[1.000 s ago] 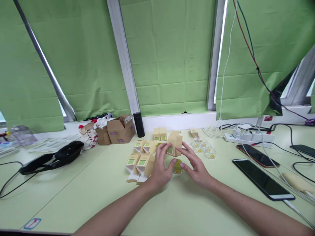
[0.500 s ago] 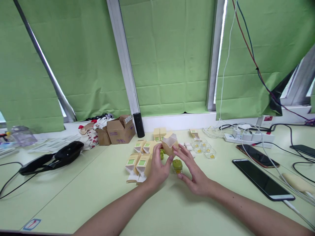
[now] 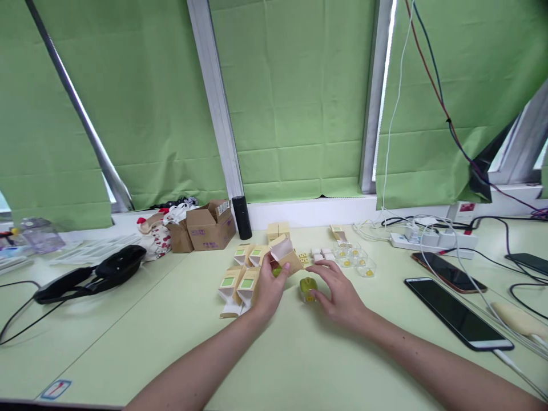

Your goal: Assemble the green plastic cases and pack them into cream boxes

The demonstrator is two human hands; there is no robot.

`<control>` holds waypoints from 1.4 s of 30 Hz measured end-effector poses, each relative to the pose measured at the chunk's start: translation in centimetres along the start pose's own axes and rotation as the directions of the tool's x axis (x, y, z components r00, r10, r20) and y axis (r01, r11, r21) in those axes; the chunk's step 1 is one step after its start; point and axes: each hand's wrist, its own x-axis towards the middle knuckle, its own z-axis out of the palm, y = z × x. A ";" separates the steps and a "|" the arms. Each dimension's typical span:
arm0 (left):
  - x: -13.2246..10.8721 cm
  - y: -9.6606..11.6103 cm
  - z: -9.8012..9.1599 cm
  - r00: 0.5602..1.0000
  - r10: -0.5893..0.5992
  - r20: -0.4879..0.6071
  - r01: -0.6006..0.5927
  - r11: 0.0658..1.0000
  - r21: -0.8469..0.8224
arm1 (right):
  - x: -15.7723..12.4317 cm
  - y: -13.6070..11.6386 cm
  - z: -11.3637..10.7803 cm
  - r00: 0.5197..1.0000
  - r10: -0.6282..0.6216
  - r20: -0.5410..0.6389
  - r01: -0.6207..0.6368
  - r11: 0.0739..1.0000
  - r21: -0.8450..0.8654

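Note:
My left hand (image 3: 269, 288) is closed around a small kraft-paper box (image 3: 287, 260), tilted, its top flaps up and white inside. Beside it on the table stands a small clear jar with a green lid (image 3: 307, 288). My right hand (image 3: 340, 294) is at the jar's right side, fingers apart, the thumb close to it or touching; contact is hard to tell. To the left stand several similar paper boxes (image 3: 248, 283) with green labels and open flaps. Part of another green item (image 3: 277, 271) shows behind my left hand.
Behind lie small yellow pieces (image 3: 303, 258), white blocks (image 3: 323, 254) and clear cups with yellow bits (image 3: 353, 256). Closed boxes (image 3: 278, 230) stand farther back. Phones (image 3: 458, 311), cables and a power strip (image 3: 432, 240) lie right; a black strapped device (image 3: 92, 274) and cardboard carton (image 3: 210, 228) are left.
The paper box has moved left and tipped over in my left hand. My right hand has come away from the box and is now by the green-lidded jar.

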 end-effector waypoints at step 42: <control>-0.7 -0.2 0.1 0.986 0.092 0.139 -0.129 0.949 0.286 | 2.0 1.0 -2.1 0.959 0.235 0.161 -0.140 0.881 -0.453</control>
